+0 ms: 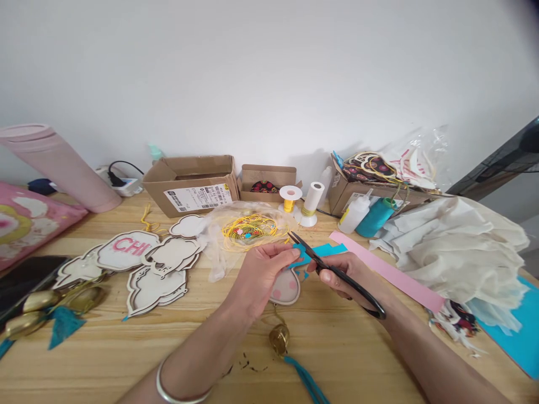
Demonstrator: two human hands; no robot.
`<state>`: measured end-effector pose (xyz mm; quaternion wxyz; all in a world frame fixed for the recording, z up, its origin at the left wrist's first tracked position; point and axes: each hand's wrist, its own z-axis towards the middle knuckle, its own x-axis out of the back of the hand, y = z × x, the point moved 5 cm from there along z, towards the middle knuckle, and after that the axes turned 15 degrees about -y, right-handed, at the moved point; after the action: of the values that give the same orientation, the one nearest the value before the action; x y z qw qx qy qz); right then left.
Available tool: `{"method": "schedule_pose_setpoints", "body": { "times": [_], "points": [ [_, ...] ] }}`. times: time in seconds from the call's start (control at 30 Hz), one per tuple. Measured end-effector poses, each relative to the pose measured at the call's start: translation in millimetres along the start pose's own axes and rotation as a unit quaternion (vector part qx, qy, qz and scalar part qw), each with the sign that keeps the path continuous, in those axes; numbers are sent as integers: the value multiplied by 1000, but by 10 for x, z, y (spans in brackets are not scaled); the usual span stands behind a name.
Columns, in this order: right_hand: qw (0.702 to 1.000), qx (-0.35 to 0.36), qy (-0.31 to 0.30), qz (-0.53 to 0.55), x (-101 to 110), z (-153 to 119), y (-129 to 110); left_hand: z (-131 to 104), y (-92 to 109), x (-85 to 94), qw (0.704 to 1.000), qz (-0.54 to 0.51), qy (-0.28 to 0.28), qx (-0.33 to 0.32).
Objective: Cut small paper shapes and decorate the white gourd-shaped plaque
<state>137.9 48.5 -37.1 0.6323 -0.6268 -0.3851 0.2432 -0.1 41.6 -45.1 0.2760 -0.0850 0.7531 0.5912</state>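
Observation:
My left hand (264, 275) pinches a small piece of bright blue paper (300, 255) over the middle of the table. In my right hand (337, 275) are black-handled scissors (347, 283), their blades pointing up and left beside the blue piece. A longer blue strip (330, 249) shows behind the blades; whether it joins the pinched piece I cannot tell. Just below my hands lies a white cloud-shaped ornament (290, 287) with pink dots, partly hidden. A brass bell (279, 339) with a teal tassel (305, 379) hangs off it on a cord, resting on the wood.
White wooden cutouts (158, 289) lie to the left, near more brass bells (42, 303). Behind are a cardboard box (191, 185), yellow cord (250, 229) on plastic, a yellow spool (289, 202) and a glue bottle (354, 213). Pink paper (391, 272) and crumpled cream fabric (458, 252) lie at right.

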Motion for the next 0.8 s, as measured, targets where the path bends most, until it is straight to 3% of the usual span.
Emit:
{"method": "schedule_pose_setpoints", "body": {
  "times": [0.8],
  "points": [
    [998,-41,-36,-44,51,-43,-70,10,-12,56,996,53,-48,46]
  ]
}}
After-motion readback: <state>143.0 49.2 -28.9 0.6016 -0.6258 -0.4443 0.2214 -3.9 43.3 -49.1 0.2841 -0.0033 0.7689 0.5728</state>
